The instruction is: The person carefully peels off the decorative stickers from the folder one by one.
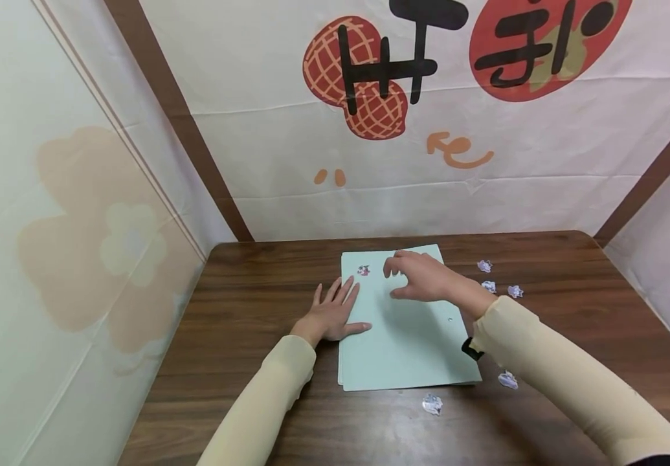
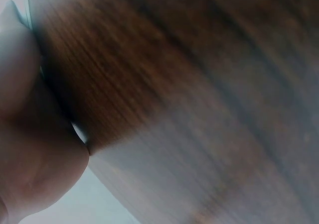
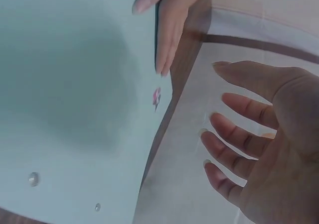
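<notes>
A stack of pale green paper sheets (image 1: pixel 410 356) lies on the table, its edges slightly offset. My left hand (image 1: pixel 333 317) rests flat across the left edge of the stack, fingers spread and thumb pointing right. Near the top left corner of the upper sheet is a small pink and dark figure (image 1: pixel 364 270), just beyond the left fingertips. Over the upper part of the paper hovers my right hand (image 1: pixel 422 275), fingers loosely bent and thumb apart. Nothing lies between those fingers in the right wrist view. Small round shiny dots (image 3: pixel 33 179) sit on the paper.
Several small crumpled whitish-purple pieces lie on the brown wooden table (image 1: pixel 241 323): some to the right of the paper, such as this piece (image 1: pixel 515 292), and one piece (image 1: pixel 432 404) in front of it. A printed cloth (image 1: pixel 288 142) hangs behind the table.
</notes>
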A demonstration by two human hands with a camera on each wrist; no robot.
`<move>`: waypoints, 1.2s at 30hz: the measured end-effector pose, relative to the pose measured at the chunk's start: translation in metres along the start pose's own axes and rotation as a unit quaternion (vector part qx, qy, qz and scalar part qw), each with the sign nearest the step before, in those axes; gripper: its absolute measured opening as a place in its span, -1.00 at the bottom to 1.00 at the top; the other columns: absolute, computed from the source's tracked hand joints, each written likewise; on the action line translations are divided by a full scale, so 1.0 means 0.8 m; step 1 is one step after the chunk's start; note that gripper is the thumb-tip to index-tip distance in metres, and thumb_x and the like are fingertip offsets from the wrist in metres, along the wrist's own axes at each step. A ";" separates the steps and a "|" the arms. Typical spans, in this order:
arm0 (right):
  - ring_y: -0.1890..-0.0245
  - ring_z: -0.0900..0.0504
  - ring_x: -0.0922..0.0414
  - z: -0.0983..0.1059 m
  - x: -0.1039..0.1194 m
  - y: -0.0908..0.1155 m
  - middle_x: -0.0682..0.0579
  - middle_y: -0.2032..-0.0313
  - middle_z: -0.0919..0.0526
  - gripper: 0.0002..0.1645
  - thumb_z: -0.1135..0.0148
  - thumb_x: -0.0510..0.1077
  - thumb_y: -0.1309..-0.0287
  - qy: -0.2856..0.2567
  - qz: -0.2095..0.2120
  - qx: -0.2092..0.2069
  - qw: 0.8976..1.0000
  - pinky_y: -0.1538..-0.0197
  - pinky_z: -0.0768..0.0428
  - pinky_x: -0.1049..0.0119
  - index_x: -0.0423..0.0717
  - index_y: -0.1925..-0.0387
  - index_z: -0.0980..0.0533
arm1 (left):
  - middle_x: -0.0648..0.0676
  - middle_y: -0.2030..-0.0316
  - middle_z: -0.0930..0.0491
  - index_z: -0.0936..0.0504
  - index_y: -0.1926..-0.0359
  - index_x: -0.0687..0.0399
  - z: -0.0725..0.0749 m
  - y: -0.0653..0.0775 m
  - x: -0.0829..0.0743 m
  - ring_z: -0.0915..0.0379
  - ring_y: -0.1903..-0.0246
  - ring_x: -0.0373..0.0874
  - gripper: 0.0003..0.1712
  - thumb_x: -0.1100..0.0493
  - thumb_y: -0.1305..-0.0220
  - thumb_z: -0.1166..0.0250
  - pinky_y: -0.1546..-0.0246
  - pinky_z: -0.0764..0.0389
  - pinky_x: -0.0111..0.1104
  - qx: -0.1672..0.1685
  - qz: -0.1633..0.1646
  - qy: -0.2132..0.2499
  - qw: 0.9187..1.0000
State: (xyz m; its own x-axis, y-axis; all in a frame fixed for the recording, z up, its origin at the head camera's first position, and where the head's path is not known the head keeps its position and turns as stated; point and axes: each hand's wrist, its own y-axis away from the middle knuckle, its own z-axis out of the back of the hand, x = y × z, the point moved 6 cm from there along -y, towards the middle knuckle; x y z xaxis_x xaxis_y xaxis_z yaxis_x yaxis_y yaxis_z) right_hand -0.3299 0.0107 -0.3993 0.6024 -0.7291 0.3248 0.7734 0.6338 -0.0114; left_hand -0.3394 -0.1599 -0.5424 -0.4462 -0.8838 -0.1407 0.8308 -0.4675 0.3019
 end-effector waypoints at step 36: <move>-0.05 -0.46 -0.07 -0.093 -0.081 -0.115 -0.21 -0.02 -0.51 -0.44 -0.29 -0.16 -0.10 -0.147 -0.118 0.084 0.978 -0.11 -0.42 0.05 -0.29 -0.11 -0.39 | -0.19 -0.42 0.65 0.45 -0.45 -0.28 -0.007 -0.002 0.004 0.73 -0.40 -0.11 0.19 -0.73 0.08 0.38 -0.28 0.51 0.13 0.006 0.018 -0.021 1.000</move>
State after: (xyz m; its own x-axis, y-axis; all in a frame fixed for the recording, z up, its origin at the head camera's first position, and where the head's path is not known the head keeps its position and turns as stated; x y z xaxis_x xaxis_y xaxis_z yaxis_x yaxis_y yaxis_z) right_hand -0.4258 -0.0195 -0.4895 0.3080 -0.7704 0.5582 0.8261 0.5076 0.2447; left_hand -0.3403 -0.1623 -0.5490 -0.4307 -0.8980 -0.0900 0.8423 -0.4358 0.3172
